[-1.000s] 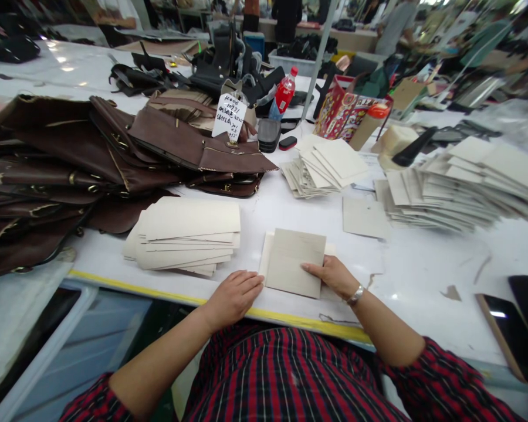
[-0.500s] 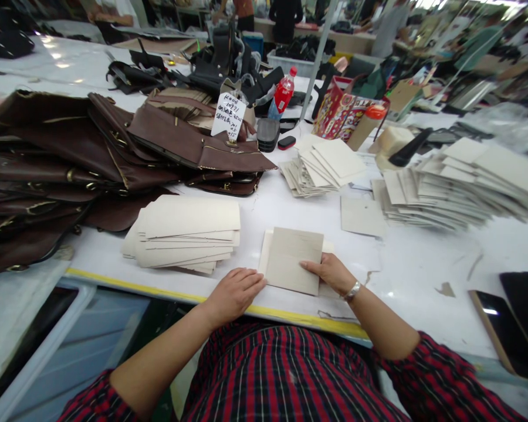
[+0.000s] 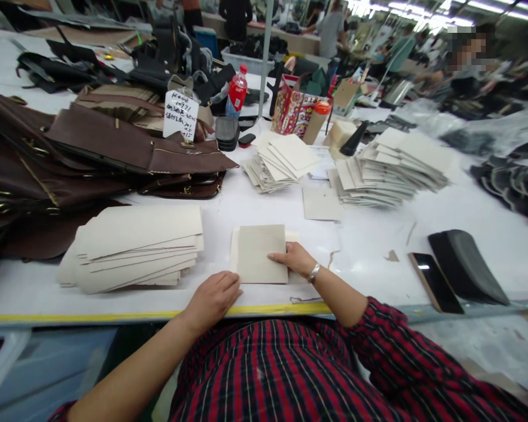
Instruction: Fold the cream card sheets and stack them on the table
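A square grey cardboard piece [image 3: 259,249] lies over a paler sheet [image 3: 234,252] near the table's front edge. My right hand [image 3: 295,259] grips the cardboard's right edge, thumb on top and fingers beneath, mostly hidden. Lying flat on the table, my left hand [image 3: 215,296] has its fingertips at the cardboard's lower left corner and holds nothing. To the left is a stack of cream card pieces [image 3: 141,234]. Beyond the hands are a small pile of square cards [image 3: 286,158], a single card [image 3: 321,203] and a larger card stack [image 3: 387,167].
Brown leather bag pieces [image 3: 110,140] are heaped at left, with a handwritten tag [image 3: 180,115]. A red-labelled bottle [image 3: 237,91], a patterned bag [image 3: 293,105] and an orange-lidded cup [image 3: 317,122] stand behind. A phone [image 3: 435,281] lies beside a black curved piece [image 3: 466,264] at right.
My view has turned to the right, bringing more of the table's right side into sight. Both hands keep nearly the same hold and place at the cardboard.
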A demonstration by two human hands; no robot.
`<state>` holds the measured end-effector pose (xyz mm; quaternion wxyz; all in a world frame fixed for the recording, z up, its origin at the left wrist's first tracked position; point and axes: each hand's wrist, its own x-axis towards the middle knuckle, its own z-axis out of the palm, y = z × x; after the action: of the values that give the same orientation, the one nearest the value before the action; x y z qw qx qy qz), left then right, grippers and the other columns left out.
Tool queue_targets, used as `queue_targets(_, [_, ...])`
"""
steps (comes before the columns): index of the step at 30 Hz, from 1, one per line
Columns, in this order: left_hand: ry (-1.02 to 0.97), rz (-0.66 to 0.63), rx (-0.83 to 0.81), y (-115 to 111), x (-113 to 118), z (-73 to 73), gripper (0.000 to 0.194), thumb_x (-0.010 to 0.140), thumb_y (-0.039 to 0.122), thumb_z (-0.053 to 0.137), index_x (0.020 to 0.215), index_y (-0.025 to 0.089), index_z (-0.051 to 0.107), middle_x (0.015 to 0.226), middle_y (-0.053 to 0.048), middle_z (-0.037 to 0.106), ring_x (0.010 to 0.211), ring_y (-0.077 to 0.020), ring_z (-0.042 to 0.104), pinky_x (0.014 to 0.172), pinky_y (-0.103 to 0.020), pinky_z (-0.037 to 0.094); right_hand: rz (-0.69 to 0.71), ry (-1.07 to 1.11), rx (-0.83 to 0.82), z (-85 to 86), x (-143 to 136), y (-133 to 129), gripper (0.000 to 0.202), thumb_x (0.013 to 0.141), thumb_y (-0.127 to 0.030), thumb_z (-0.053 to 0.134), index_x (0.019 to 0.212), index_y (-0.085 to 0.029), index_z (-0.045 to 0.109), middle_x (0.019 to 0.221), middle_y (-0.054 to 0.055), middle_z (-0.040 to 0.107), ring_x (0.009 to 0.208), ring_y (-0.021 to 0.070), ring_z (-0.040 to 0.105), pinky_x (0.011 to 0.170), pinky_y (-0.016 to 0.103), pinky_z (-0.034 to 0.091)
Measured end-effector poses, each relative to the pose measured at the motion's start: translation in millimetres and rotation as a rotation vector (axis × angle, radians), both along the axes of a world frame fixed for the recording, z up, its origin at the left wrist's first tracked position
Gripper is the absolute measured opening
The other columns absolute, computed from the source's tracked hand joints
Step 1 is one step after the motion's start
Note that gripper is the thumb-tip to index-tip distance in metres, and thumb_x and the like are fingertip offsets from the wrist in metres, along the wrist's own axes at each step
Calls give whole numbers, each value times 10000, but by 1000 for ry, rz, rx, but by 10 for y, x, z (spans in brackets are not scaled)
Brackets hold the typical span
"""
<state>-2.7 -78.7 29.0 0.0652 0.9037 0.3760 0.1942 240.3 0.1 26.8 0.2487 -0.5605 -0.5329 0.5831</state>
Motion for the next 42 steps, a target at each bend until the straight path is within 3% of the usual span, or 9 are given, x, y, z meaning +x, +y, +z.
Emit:
queue_targets(6, [117, 142, 40, 43, 195, -22, 224, 851, 278, 420, 678, 171, 515, 768, -36, 552, 740, -164, 476, 677, -309, 381, 25, -140, 92, -40, 1, -4, 346, 625, -376, 652, 866, -128, 642, 883, 68, 671, 827, 230, 611, 713, 318, 496])
queue_targets(11, [180, 131, 68, 53, 196, -24, 214, 853, 272, 419, 680, 175, 502, 770, -30, 552, 734, -162, 461, 668, -304, 353, 78, -281, 187, 12, 12, -4, 336, 659, -403, 616, 874, -146, 635, 843, 56, 672, 759, 213, 610, 639, 280, 472])
queue_targets(16, [177, 120, 82, 59, 200, -13, 205, 849, 260, 429, 680, 178, 510, 762, -26, 551, 744, -162, 464, 664, -299, 344, 235, -586, 325, 177, 143, 29, 225, 660, -389, 615, 718, -171, 612, 694, 32, 647, 625, 163, 571, 530, 229, 387])
queue_targets(23, [150, 132, 72, 74, 231, -11, 227, 843, 267, 438, 653, 171, 515, 749, -26, 544, 722, -151, 465, 670, -288, 350, 242, -616, 318, 158, 224, 33, 144, 674, -303, 620, 669, -172, 560, 626, -21, 607, 549, 95, 520, 485, 189, 325])
queue_targets(32, [227, 161, 47, 82, 284, 47, 220, 834, 268, 436, 664, 169, 536, 730, -33, 539, 727, -169, 477, 671, -304, 361, 231, -692, 350, 111, 202, 13, 161, 689, -326, 620, 703, -181, 554, 663, -20, 601, 596, 106, 512, 511, 205, 295])
queue_targets(35, [271, 162, 90, 38, 374, 50, 172, 835, 191, 408, 797, 159, 573, 826, -57, 558, 789, -190, 483, 721, -340, 355, 228, -727, 354, 109, 186, -7, 155, 704, -329, 608, 732, -185, 558, 683, -15, 606, 616, 115, 519, 524, 215, 290])
queue_targets(39, [259, -42, 88, 17, 595, 17, 375, 821, 123, 392, 1189, 187, 430, 1093, -78, 509, 938, -213, 449, 775, -351, 343, 227, -760, 347, 117, 169, -25, 149, 717, -332, 595, 748, -192, 554, 691, -15, 611, 630, 122, 528, 534, 220, 294])
queue_targets(42, [327, -118, 17, 83, 732, 28, 386, 833, 167, 400, 1215, 221, 400, 1067, -67, 521, 890, -210, 452, 731, -350, 348, 231, -776, 343, 140, 162, -27, 153, 716, -337, 592, 740, -193, 548, 686, -14, 613, 632, 127, 533, 540, 222, 298])
